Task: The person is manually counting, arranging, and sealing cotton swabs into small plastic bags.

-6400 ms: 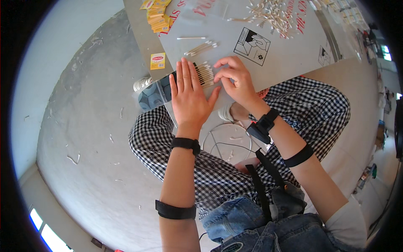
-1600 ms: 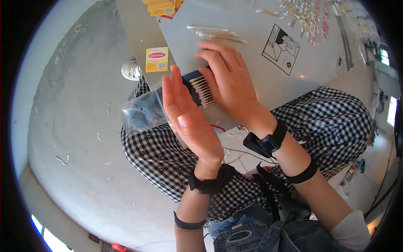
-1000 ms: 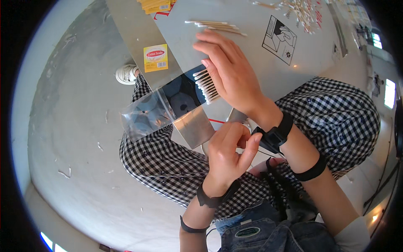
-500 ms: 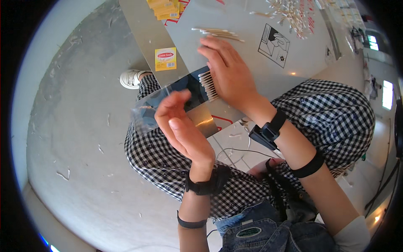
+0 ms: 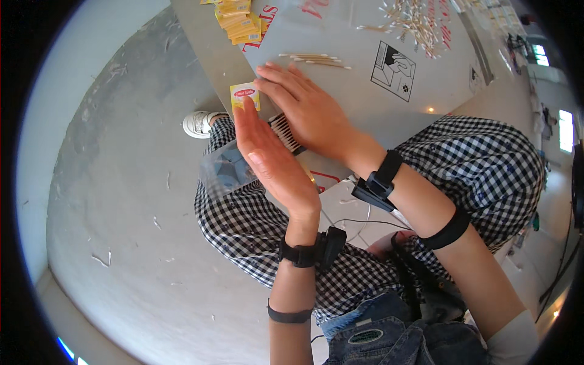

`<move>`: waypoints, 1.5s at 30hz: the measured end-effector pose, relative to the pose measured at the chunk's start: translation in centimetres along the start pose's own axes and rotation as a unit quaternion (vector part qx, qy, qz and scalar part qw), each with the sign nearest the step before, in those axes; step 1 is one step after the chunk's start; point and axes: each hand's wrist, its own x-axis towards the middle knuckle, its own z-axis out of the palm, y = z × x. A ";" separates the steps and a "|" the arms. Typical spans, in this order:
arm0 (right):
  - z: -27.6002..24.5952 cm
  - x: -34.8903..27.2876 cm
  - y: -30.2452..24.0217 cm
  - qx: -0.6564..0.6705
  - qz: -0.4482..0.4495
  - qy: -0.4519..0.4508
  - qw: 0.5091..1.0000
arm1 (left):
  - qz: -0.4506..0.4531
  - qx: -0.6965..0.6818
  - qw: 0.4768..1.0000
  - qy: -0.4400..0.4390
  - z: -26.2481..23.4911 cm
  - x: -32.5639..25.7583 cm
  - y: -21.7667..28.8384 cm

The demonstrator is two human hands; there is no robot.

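Note:
A row of cotton swabs (image 5: 285, 132) lies side by side at the near left corner of the table, white tips showing between my two hands. My right hand (image 5: 316, 115) is stretched flat along their right side, covering the rest of them. On their left my left hand (image 5: 271, 158) stands nearly on edge, with fingers extended. A clear plastic bag (image 5: 222, 170) sticks out past the table edge, partly under my left hand; its far end is hidden. Just beyond my left fingertips is a yellow and white card (image 5: 243, 92) with a red oval.
Several loose swabs (image 5: 316, 59) lie beyond my right hand, and a larger heap of swabs (image 5: 417, 27) is farther right. Yellow cards (image 5: 240, 23) are piled at the far left of the grey-covered table (image 5: 340, 36). My checkered knees (image 5: 480, 158) are close to the table edge.
My left hand has moved up and right to the swabs, its curled fingers straightening. My right hand has shifted left, and the swab row now sits farther left, more covered.

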 end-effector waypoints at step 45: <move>1.3 -0.5 -2.4 -0.043 -0.010 -0.033 0.998 | -0.002 0.450 0.892 0.029 -5.4 3.2 0.6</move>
